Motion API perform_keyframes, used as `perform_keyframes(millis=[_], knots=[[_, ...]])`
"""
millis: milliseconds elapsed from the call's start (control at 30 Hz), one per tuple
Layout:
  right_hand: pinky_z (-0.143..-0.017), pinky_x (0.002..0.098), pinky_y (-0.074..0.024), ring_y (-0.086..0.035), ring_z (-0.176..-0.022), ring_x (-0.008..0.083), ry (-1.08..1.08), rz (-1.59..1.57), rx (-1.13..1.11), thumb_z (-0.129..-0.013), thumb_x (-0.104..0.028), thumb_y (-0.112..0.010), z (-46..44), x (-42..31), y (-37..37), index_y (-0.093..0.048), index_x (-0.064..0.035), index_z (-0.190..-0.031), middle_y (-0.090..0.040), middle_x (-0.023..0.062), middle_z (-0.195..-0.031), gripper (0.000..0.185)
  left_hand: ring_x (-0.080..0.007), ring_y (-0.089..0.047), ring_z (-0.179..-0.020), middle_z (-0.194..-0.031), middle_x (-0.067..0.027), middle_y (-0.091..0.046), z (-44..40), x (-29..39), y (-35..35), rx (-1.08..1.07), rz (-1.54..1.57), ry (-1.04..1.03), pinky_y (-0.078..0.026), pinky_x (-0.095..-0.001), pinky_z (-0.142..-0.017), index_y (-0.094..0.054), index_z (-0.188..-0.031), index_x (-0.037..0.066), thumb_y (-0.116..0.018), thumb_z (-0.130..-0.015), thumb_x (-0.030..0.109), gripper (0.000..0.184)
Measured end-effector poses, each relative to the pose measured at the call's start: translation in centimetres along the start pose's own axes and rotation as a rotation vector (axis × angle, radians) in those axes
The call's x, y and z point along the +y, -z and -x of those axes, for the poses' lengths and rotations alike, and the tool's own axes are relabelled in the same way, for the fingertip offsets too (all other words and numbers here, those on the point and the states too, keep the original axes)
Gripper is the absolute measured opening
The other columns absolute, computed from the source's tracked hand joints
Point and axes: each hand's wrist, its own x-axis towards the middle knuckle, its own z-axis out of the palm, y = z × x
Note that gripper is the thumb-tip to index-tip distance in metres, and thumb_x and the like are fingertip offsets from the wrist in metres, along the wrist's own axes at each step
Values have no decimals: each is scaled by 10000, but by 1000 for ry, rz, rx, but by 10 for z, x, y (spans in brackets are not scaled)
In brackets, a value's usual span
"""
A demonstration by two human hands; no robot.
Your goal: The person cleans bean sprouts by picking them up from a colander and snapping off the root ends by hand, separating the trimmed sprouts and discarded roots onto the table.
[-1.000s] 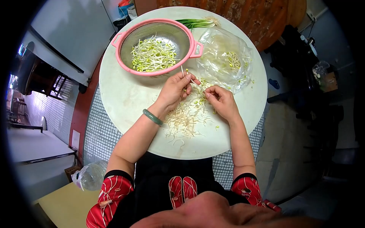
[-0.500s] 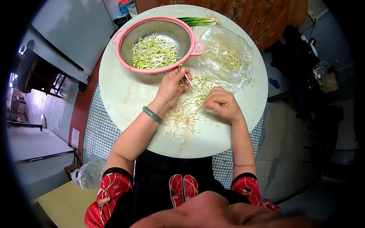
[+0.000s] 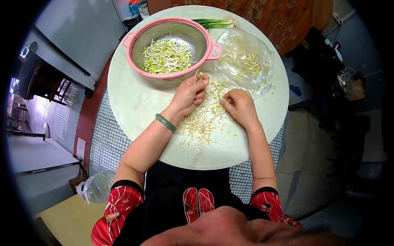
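My left hand (image 3: 190, 94), with a green bangle at the wrist, is closed on a few bean sprouts (image 3: 200, 75) whose ends stick up past the thumb. It is just in front of a pink-rimmed colander (image 3: 182, 76) holding white and yellow-green sprouts (image 3: 166, 57). My right hand (image 3: 240, 105) rests at the right side of a loose sprout pile (image 3: 215, 92), fingers bent and fingertips pinched together at the sprouts. What sits between those fingertips is too small to make out. Thin root ends (image 3: 199, 131) lie scattered between my forearms.
Right of the colander lies a clear plastic bag (image 3: 234, 69) with more sprouts inside. A bunch of green onions (image 3: 213, 23) is at the far edge of the round white table (image 3: 135, 110). A large plastic bottle (image 3: 98, 187) stands on the floor at lower left.
My left hand has turned, its fingers curling in around the sprouts. My right hand has shifted slightly, its fingertips now reaching to the pile's edge.
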Motion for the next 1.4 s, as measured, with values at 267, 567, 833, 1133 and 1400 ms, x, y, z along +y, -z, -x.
perform_keyframes(millis=[267, 567, 833, 1133, 1400], knots=[[-685, 226, -430, -504, -727, 81, -351, -555, 138, -853, -91, -678, 0, 4, 4, -658, -6, -877, -593, 4, -813, 91, -13, -290, -426, -609, 56, -445, 3, -3, -4, 15, -213, 183, -204, -176, -367, -593, -1062, 37, -577, -943, 143, 160], [-621, 229, -420, -494, -670, 76, -249, -597, 98, -853, -111, -685, 0, -2, -9, -636, -8, -863, -582, -1, -747, 115, -9, -313, -434, -803, 0, -609, 4, -13, -6, -82, -81, 128, -223, -169, -371, -588, -1161, -1, -536, -972, 166, 257], [-611, 236, -428, -511, -668, 76, -304, -626, -72, -877, -136, -667, 2, -4, -6, -647, -2, -906, -602, -1, -752, 139, -8, -325, -455, -792, 17, -605, 3, -16, -7, -101, -156, 105, -242, -160, -389, -592, -1135, 0, -544, -975, 183, 247], [-777, 246, -480, -592, -839, 104, -291, -861, 31, -914, -116, -623, -2, -5, 2, -651, -6, -1052, -637, 27, -946, 179, -15, -297, -451, -595, 83, -451, 10, -14, -15, -153, -463, 180, -211, -185, -408, -672, -906, 56, -594, -952, 253, 216], [-785, 237, -485, -597, -843, 93, -385, -1045, -124, -931, -103, -603, -2, -15, 8, -604, 1, -1109, -634, 29, -926, 205, 0, -422, -547, -714, 49, -595, 8, -21, -11, -251, -500, 167, -272, -153, -446, -670, -912, 64, -591, -950, 245, 201]])
